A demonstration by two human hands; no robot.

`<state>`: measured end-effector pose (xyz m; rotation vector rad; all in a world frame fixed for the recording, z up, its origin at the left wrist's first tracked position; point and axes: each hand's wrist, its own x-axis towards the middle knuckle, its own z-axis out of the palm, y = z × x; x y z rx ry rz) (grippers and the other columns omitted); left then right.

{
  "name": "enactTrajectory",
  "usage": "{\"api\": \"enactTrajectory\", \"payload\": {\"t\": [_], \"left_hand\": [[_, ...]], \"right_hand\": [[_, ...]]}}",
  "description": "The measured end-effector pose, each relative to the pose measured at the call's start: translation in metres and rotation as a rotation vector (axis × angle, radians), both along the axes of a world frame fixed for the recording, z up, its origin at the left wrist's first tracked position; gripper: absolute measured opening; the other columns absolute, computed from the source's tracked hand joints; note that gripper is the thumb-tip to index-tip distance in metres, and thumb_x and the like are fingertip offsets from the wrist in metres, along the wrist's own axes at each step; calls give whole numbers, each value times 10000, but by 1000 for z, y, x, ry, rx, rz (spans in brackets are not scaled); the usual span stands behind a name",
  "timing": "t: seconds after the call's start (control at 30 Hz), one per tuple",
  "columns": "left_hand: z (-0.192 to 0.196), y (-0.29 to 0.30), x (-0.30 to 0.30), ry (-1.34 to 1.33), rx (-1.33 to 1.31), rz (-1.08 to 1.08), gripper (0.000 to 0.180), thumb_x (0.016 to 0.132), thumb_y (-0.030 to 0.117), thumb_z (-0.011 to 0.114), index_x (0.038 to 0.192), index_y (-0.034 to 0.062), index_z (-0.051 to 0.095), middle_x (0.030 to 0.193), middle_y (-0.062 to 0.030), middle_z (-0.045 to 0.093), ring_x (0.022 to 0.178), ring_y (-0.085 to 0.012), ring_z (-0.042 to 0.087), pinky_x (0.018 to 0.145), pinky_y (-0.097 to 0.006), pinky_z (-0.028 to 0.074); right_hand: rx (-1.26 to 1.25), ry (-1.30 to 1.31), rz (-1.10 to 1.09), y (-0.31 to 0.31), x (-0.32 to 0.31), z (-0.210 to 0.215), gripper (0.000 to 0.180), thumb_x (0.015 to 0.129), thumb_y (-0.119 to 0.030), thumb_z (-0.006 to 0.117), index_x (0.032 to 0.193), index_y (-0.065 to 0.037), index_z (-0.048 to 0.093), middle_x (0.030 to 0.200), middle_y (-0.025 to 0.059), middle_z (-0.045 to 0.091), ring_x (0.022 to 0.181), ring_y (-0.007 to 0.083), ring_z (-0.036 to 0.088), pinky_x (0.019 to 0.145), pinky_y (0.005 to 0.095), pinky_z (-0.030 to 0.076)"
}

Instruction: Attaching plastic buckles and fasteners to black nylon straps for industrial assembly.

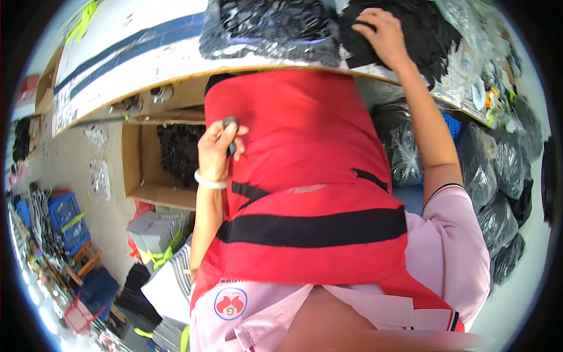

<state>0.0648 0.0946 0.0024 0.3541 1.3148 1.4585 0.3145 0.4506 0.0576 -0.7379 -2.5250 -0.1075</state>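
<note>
My left hand [218, 144] is raised over the red apron [299, 135] on my lap, its fingers closed round a small black piece [230, 123] that shows above and below the thumb. Whether this is a folded strip or something harder, I cannot tell. On the table at the right, my right hand [384, 38] rests at a pile of black fabric pieces [422, 35]. Its fingers are bent, with black material between thumb and forefinger. Left of that pile lies a clear plastic bag [267, 50] full of small black pieces [272, 20].
The white-topped table [141, 61] has a curved-looking front edge before my lap. Below it stands a cardboard box [135, 158] with black pieces inside. Stacked grey bundles [167, 234] and a blue crate [67, 217] are at the left; black plastic bags [498, 170] crowd the right.
</note>
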Motion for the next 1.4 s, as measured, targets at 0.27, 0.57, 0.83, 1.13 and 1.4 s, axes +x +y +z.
{"api": "enactTrajectory", "payload": {"t": [0.27,0.57,0.83,1.13,1.4], "left_hand": [[5,12,12,-144,60,14,230,979,186,527,1074,-7,610,813,-72,610,544,-117,509,447,-214,376],[14,14,15,-690,135,35,180,978,133,500,1118,29,546,828,-70,527,590,-119,493,421,-174,344],[33,19,28,-531,301,97,272,957,123,549,1187,-16,589,869,-108,647,612,-146,579,488,-227,445],[30,21,29,191,58,146,77,835,49,699,799,-19,694,663,-25,620,520,-71,512,468,-204,384],[15,17,33,821,211,131,86,769,-2,709,852,-8,688,677,-72,590,593,-133,544,528,-276,421]], "right_hand": [[64,249,-77,18,-19,41,198,885,-154,592,927,19,678,966,162,667,962,315,611,877,383,452],[-813,-15,653,-171,-98,43,237,857,-105,629,1090,-83,669,968,74,686,848,210,654,783,304,501],[-1611,317,361,-207,-102,8,197,955,-114,557,1078,22,629,896,38,663,853,93,617,739,215,491],[-1616,184,218,-199,-96,14,228,956,-211,531,1061,-14,579,731,19,609,618,48,543,550,196,426],[-1880,110,113,-204,-99,7,259,917,-282,603,851,-33,631,698,22,625,546,58,547,482,199,426]]}}
